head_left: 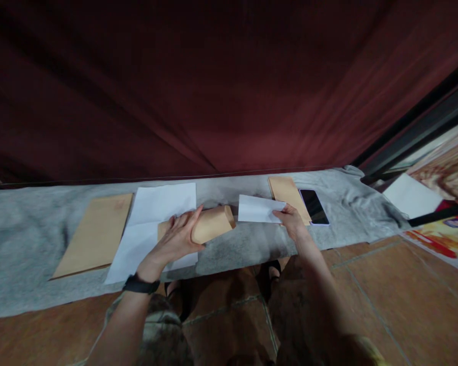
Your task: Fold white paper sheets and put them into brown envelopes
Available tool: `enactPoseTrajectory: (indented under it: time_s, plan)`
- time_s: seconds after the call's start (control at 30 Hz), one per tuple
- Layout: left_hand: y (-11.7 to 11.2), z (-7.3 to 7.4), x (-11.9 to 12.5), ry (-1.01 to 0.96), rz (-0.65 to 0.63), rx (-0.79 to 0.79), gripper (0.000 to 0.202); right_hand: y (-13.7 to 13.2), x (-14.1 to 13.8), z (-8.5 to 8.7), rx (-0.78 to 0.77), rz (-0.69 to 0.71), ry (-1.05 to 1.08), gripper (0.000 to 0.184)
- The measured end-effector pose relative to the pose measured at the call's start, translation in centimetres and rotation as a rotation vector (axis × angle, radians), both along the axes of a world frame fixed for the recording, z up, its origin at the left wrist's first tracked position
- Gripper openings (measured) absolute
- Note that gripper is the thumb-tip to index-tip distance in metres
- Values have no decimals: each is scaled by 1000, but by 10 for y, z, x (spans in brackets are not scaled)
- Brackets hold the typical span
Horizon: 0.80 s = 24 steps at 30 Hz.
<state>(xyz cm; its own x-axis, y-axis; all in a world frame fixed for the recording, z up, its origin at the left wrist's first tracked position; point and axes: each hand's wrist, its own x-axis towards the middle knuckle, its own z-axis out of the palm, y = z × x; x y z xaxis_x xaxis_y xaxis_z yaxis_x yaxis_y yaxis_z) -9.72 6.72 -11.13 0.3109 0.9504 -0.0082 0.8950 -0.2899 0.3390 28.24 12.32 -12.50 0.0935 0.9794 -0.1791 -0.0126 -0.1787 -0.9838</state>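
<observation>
My left hand (177,235) grips a small brown envelope (211,225), whose mouth gapes open toward the right. Between the thumb and fingers of my right hand (290,218) is a folded white paper (256,209), held nearly level. Its left edge is close to the envelope's mouth, with a small gap between them. Beneath my left hand lie larger white sheets (166,201) with a fold crease. A stack of small brown envelopes (288,189) rests just behind my right hand.
A large brown envelope (95,231) lies at the left on the grey cloth (236,249). A phone (313,207) sits right of the small envelopes. A dark red curtain (221,101) hangs behind. Tiled floor (370,284) and a printed poster (446,239) are at the right.
</observation>
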Motion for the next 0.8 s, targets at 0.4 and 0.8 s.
enactPoseTrajectory:
  time_s: [0.4,0.8]
  plan:
    - [1,2,6,26,-27,72,119,2,-10,2,-55,44,-31,36]
    - [3,5,16,75,-63,202,114,-1,-20,-11,-106,207,-152,23]
